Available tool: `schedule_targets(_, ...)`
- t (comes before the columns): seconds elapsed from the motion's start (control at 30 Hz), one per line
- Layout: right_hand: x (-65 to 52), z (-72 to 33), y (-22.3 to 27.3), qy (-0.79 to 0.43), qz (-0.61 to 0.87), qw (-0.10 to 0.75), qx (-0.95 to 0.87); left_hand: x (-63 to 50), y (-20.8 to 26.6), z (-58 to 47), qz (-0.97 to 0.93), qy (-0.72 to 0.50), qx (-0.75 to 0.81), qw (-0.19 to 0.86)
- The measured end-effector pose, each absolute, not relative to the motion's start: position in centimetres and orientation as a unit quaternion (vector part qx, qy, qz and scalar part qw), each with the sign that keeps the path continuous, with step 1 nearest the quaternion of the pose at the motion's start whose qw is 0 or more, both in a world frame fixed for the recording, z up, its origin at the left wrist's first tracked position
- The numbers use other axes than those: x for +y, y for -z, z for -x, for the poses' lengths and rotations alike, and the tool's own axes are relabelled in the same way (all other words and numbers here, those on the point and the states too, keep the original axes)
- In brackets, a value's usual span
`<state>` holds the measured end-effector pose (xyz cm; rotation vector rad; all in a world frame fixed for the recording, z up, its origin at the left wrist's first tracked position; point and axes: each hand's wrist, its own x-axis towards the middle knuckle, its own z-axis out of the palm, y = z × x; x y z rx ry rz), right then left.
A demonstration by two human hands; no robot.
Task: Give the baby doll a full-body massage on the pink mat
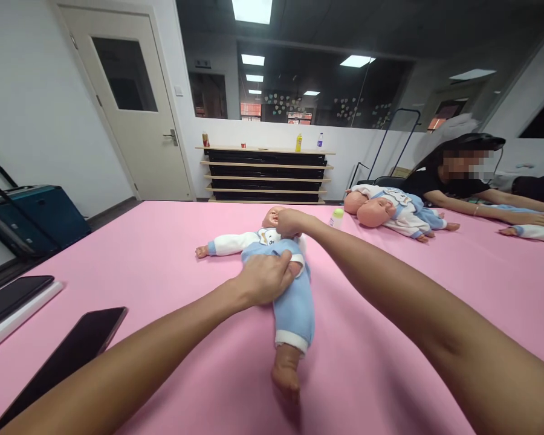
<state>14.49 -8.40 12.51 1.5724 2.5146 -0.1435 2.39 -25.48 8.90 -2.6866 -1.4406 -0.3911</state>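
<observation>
A baby doll [294, 308] in blue trousers and a white top lies on its back on the pink table, head away from me. One leg stretches toward me. The other leg appears bent up, and my left hand [263, 278] is closed around it near the white cuff. My right hand [292, 222] is closed at the doll's chin and upper chest, covering part of the face. Whatever its fingers hold is hidden. One doll arm reaches out to the left, while its other arm is mostly out of sight.
Phones [68, 350] lie at the left on the pink table [163, 241]. A green-capped bottle [336, 219] stands beyond my right forearm. More dolls [403, 208] lie at the right, near a person [444, 181] handling another doll. A blue suitcase [31, 217] stands left of the table.
</observation>
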Motion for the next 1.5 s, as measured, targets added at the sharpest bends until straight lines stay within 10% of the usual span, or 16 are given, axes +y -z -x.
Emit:
schedule_targets(0.6,-8.0,-34.3,0.0,0.214,-0.760,-0.253,0.559,-37.4,-2.7,6.9,0.779,0.040,-0.598,-0.184)
schedule_targets(1.23,-19.4,-28.2,-2.4,0.026,-0.729,-0.316,0.607,-35.8,-4.0,9.3,0.765,0.043,-0.638,-0.079)
schedule_targets(1.5,-36.6,-18.2,-2.7,0.156,-0.542,-0.086,0.821,-20.2,-2.6,13.3,0.714,0.124,-0.686,0.068)
